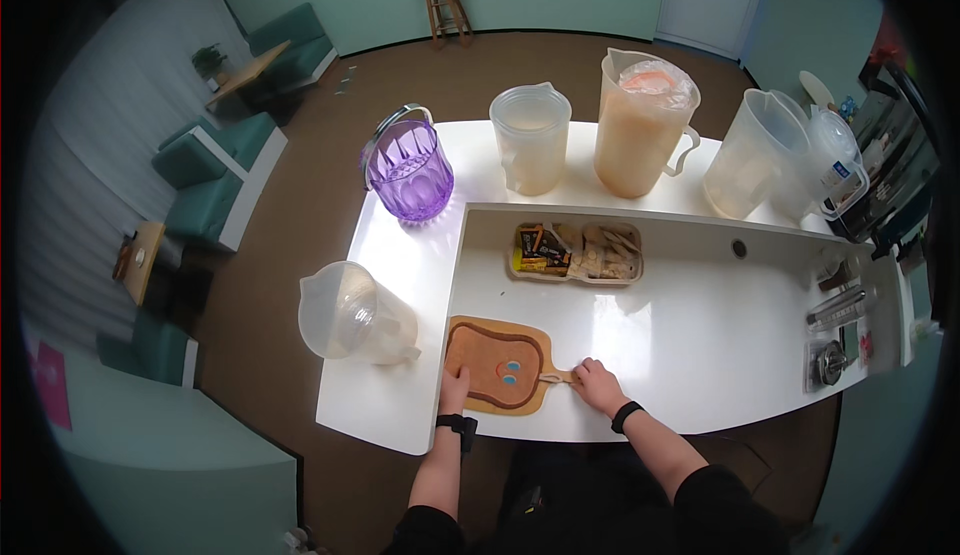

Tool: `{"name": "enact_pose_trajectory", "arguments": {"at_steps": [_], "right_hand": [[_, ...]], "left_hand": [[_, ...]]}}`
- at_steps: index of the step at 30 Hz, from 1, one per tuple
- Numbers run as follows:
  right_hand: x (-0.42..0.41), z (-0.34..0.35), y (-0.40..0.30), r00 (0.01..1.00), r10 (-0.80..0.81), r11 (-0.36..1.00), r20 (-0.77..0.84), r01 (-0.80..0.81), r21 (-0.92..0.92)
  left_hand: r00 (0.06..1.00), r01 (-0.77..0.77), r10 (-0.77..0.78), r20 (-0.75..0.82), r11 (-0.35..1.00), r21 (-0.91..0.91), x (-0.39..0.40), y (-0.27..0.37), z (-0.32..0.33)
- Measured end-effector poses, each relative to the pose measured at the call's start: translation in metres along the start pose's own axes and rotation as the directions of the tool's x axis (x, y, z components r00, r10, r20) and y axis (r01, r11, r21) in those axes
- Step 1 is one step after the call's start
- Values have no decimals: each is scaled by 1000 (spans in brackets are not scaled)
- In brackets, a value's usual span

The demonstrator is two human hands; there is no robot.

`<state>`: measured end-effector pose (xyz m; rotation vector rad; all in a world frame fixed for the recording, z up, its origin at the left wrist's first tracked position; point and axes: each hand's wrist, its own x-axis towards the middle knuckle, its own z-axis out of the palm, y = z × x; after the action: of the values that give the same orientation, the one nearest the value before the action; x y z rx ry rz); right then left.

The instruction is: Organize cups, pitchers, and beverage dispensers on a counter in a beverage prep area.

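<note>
On the lower white countertop lies a wooden paddle board [487, 399] with a brown toast-shaped inset that bears a cartoon face. Its handle points right, with a cord loop [553, 378] at the neck. My left hand [455, 390] holds the board's left edge, close to the raised side ledge; the thumb shows on top and the other fingers are mostly hidden. At the handle's end my right hand [598, 386] grips the wood with curled fingers. Behind the board sits a two-part tray [576, 279] of small packets, some in black and yellow wrappers.
On the raised ledge [382, 255] stand a purple ice bucket [412, 172], an empty-looking plastic pitcher [360, 315], a lidded pitcher [531, 142], a pitcher of peach-coloured contents [641, 142] and clear pitchers [754, 157]. A metal-topped device [830, 363] and glassware [836, 309] are at right.
</note>
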<state>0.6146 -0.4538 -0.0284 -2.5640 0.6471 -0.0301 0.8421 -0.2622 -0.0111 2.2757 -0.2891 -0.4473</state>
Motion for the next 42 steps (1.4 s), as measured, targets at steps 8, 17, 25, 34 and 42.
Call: {"name": "enact_pose_trajectory", "arguments": {"at_steps": [8,17,25,34,42], "right_hand": [[-28,-26,27,976,108,944,188,-161,289],[-58,-46,87,852,130,928,507,-285,242],[-82,-85,136,843,-31,999,537,50,-21],[-108,-123,179,845,-285,954,452,296,48],[-117,-151,145,669,-543,795,508,605,53]], "left_hand": [[987,15,19,-162,979,205,-3,-37,33],[966,256,-242,-86,941,221,-63,0,83],[904,423,-398,-158,887,185,-159,28,137],[886,384,-427,-180,894,-231,-270,40,147],[850,282,-441,-290,843,-458,-396,46,134]]}}
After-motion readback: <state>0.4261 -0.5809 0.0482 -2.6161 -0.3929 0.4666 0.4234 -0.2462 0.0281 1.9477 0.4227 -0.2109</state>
